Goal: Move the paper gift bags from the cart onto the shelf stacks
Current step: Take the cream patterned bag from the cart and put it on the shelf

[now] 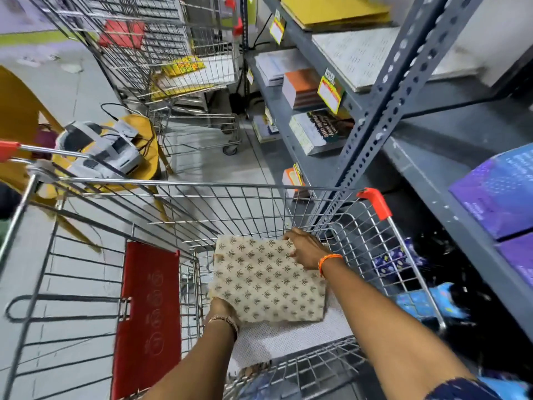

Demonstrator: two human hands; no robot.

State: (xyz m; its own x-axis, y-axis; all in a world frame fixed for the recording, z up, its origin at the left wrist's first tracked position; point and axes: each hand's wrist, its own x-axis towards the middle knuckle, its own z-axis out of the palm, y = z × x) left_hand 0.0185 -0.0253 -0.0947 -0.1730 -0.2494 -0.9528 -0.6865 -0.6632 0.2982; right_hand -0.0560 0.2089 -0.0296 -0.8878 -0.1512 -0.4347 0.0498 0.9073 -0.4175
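A flat beige paper gift bag [266,280] with a dark floral print lies inside the wire cart [202,209]. My left hand [222,310] grips its near left corner. My right hand [307,249] holds its far right edge. Under it lies a white dotted bag [277,339]. The grey metal shelf [427,157] stands to the right, with purple boxes [499,192] and flat stacks on it.
The cart's red child-seat flap [147,313] stands at the left. A second wire cart [161,53] is ahead. A yellow chair [138,145] carries a white device [101,148]. Blue patterned bags [427,301] sit low under the shelf at right.
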